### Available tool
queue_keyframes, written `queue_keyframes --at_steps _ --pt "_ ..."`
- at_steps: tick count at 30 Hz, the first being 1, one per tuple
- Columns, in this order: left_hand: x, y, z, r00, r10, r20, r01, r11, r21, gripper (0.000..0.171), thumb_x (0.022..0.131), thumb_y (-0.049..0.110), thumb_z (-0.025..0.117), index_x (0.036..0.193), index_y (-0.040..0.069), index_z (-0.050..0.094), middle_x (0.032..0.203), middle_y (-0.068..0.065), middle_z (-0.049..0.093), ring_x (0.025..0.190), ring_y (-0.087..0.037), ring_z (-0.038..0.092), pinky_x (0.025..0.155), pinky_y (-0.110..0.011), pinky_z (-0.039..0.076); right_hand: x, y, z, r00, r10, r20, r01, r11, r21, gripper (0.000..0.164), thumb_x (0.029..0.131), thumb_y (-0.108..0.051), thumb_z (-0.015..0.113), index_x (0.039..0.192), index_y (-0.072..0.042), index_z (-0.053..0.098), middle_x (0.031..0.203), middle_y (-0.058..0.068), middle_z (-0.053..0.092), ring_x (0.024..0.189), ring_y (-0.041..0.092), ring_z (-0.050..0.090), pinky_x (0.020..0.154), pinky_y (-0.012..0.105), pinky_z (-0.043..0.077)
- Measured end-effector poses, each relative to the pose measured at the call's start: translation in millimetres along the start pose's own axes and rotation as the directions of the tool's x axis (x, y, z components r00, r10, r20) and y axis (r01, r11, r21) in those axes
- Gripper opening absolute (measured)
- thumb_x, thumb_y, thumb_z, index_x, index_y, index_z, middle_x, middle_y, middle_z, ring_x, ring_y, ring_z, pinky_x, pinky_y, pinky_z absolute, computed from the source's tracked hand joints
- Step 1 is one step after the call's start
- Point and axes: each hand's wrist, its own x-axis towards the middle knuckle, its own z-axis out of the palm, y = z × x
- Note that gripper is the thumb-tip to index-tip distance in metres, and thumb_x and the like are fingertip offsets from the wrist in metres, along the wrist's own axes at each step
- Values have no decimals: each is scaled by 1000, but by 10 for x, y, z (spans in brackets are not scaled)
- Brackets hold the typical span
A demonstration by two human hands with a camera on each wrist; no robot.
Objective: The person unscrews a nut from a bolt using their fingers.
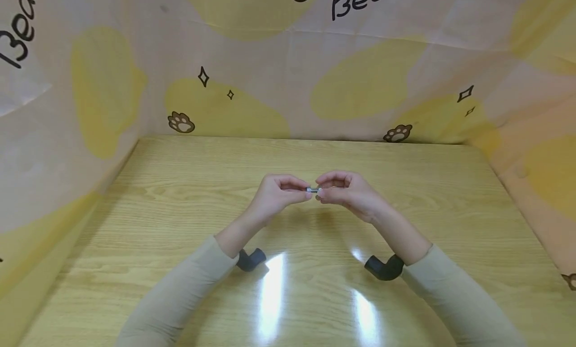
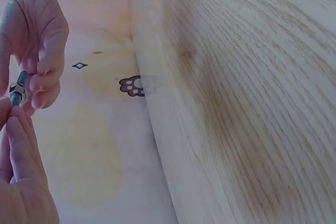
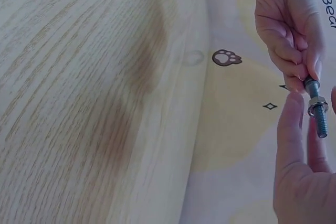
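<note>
Above the wooden table (image 1: pixel 189 197), my left hand (image 1: pixel 276 194) pinches a small metal bolt (image 1: pixel 312 190) by its head end, between thumb and fingertips. A nut (image 3: pixel 317 102) sits partway along the threaded shank, with a washer-like ring against it. The bolt's free threaded end points toward my right hand (image 1: pixel 353 192). Those right fingers and thumb stand apart around the nut and bolt end, with gaps showing in the right wrist view. One right fingertip (image 3: pixel 295 98) is close to the left fingers; whether they touch I cannot tell.
Patterned cloth (image 1: pixel 252 62) rises behind the table and along both sides. A black bent piece (image 1: pixel 252 260) shows beside the left cuff, and a similar black piece (image 1: pixel 384 268) beside the right. Light glares off the table's near part.
</note>
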Motion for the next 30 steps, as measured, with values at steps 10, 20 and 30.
queue_keyframes --at_steps 10,20,30 --pt "-10 -1 3 1000 -1 9 1 1000 -1 20 79 3 73 97 -5 67 92 -12 69 84 -22 67 82 -34 53 4 20 -5 1000 26 9 -26 998 62 17 91 3 53 86 -7 66 78 5 68 70 13 66 68 23 55" --pt "-1 8 8 1000 6 3 -7 1000 9 19 79 2 73 95 -5 67 91 -12 69 83 -21 67 82 -33 53 13 3 -2 998 55 -22 -54 997 51 13 93 -6 54 88 -8 66 78 5 67 69 13 66 68 24 55" --pt "-11 27 11 1000 -10 -8 10 1000 14 21 78 2 73 97 -6 67 92 -12 69 84 -21 67 83 -34 52 6 14 -26 1000 -2 -9 2 1000 10 17 86 7 57 93 -7 63 85 3 66 77 13 64 75 25 54"
